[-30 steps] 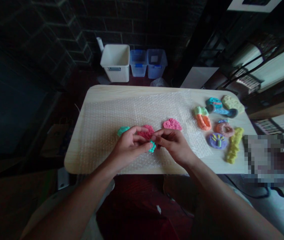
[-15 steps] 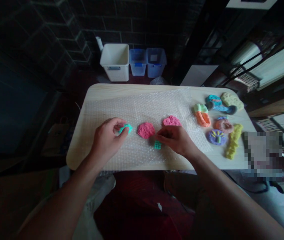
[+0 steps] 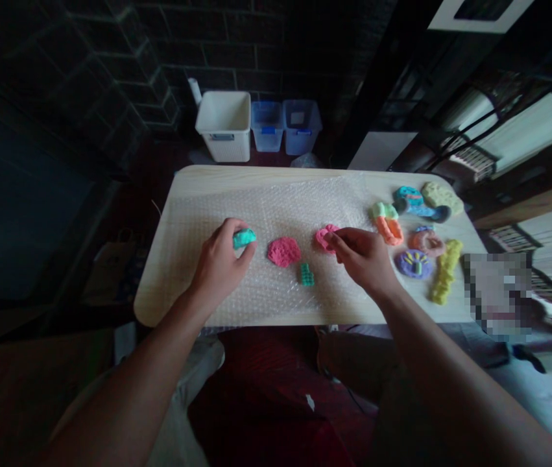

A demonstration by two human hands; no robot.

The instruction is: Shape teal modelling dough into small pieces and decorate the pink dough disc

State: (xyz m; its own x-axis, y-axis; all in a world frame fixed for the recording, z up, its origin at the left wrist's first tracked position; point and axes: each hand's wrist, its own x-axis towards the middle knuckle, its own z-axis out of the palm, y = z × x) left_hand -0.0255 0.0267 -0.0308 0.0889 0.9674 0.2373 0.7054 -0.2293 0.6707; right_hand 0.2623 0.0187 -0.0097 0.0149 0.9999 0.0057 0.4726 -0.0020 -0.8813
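Observation:
My left hand (image 3: 223, 256) is closed around a turquoise lump of modelling clay (image 3: 243, 238), held over the bubble wrap (image 3: 217, 207) on the table's left half. My right hand (image 3: 360, 256) pinches with thumb and fingertips at the right edge of a pink modelling clay piece (image 3: 323, 237); part of that piece is hidden by the fingers. Between the hands lies a rounder, deeper pink clay piece (image 3: 284, 251), flat on the wrap. Just to its lower right is a small green clay piece (image 3: 307, 274) with a grid-like, bumpy surface.
Several coloured clay shapes lie at the table's right end, among them a purple disc (image 3: 414, 264), a yellow strip (image 3: 445, 272) and a blue-grey bone-like bar (image 3: 423, 209). Behind the pale wooden table (image 3: 237, 172) stand a white basket (image 3: 229, 139) and two blue-tinted bins (image 3: 302, 130).
My right hand has moved right, from above the green clay piece to the pink piece, uncovering the green one. My left hand has turned slightly, still holding the turquoise clay.

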